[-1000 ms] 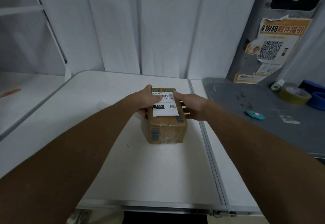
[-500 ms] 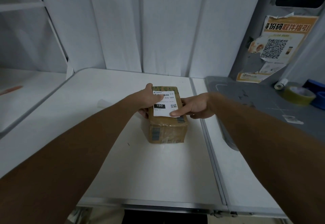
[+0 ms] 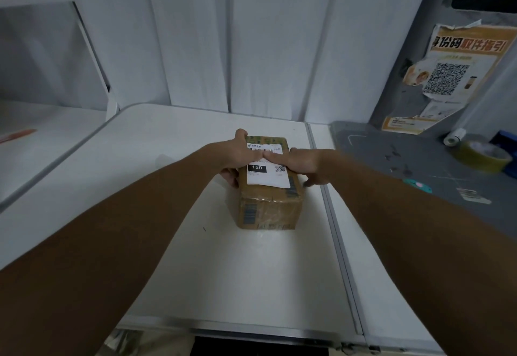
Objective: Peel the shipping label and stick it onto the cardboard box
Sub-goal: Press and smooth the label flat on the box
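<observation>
Here the cardboard box (image 3: 268,199) sits on the white tabletop (image 3: 223,271), near its middle, with the shipping label (image 3: 267,169) lying flat on the box's top face. The left hand (image 3: 237,157) wraps the box's far left edge: its thumb lies across the label's upper left part, while its fingers (image 3: 230,178) curl down the left side, so the hand is closed on the box. The right hand (image 3: 306,162) is spread and flat, its forefinger reaching across the label's upper half to meet the left thumb; the other fingers hang loosely off the box's right edge, gripping nothing. The label's middle lines are hidden under the two hands. Its bottom right corner seems to sit slightly proud of the cardboard, though the blur makes that uncertain. On the grey mat (image 3: 419,159) to the right lies a roll of tape (image 3: 482,155).
</observation>
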